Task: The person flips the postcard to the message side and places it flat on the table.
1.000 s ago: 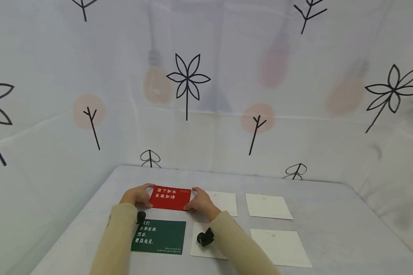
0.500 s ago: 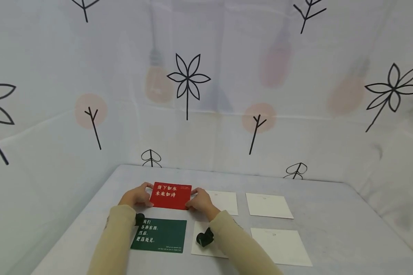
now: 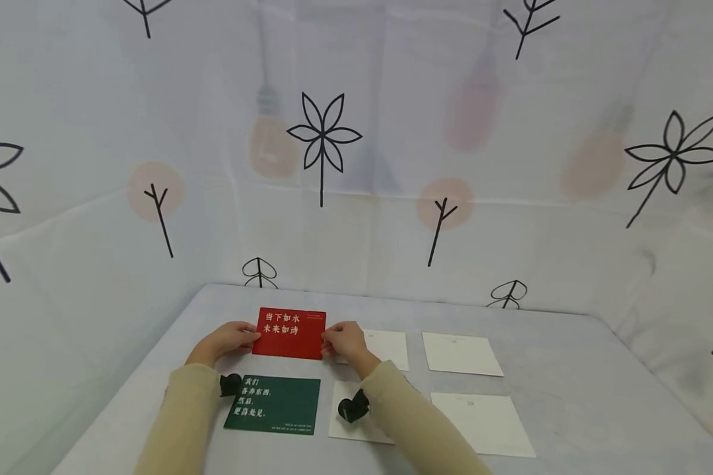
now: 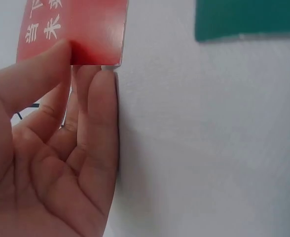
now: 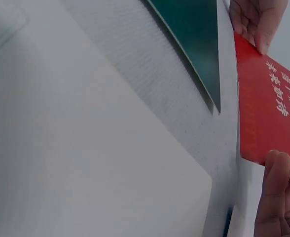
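A red card (image 3: 291, 342) with white Chinese characters is held up at the far left of the table, tilted to face me. My left hand (image 3: 227, 338) pinches its left edge, thumb (image 4: 54, 61) on the printed face and fingers behind. At the opposite edge, my right hand (image 3: 347, 340) pinches the card between thumb and fingers. Both hands and the red card (image 5: 266, 106) show in the right wrist view. Just nearer to me lies a green card (image 3: 276, 412) with white characters, flat on the table.
Several white cards lie to the right: one (image 3: 389, 346) partly behind my right hand, one (image 3: 463, 354) at the back, one (image 3: 487, 425) at the front, and one (image 3: 353, 432) partly under my right sleeve (image 3: 418, 422) in view. A patterned white cloth (image 3: 368, 244) hangs behind the table.
The red card has tipped up and shifted slightly back and left. My left hand has changed from spanning the card's left corners to pinching its left edge; the right hand's fingers have drawn together.
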A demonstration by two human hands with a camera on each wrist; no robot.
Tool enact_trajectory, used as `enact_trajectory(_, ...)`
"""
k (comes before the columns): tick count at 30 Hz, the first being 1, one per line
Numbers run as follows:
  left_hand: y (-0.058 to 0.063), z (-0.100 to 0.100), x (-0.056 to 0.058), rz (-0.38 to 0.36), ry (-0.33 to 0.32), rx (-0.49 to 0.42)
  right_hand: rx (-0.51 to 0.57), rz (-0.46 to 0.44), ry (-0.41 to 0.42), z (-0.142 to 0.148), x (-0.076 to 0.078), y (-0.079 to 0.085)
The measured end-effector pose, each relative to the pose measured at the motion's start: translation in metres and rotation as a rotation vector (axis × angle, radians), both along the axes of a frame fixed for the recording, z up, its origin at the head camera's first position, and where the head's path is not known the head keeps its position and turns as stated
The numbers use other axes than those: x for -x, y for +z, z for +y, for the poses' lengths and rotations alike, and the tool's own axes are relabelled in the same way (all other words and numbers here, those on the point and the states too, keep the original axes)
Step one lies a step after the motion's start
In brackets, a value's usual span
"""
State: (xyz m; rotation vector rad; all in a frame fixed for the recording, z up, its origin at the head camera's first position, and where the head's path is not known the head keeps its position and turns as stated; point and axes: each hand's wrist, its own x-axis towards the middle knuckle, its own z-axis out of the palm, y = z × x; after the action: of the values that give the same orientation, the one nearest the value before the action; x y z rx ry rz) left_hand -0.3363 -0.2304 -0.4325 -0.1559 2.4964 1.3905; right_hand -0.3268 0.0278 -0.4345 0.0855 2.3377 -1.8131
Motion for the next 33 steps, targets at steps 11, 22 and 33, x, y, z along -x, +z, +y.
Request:
enact_trajectory(11,-0.001,-0.006,-0.001,-0.008,0.117,-0.160,0.145,-0.008,-0.001,0.001,-0.001,0.008)
enact_trajectory(22,0.002,-0.006,0.005,-0.002,0.187,-0.368,0.227,-0.004,-0.036,0.000,0.000,0.014)
enact_trajectory(33,0.005,-0.009,0.002,0.002,0.152,-0.521,0.291,0.002,-0.067,0.000,-0.004,0.022)
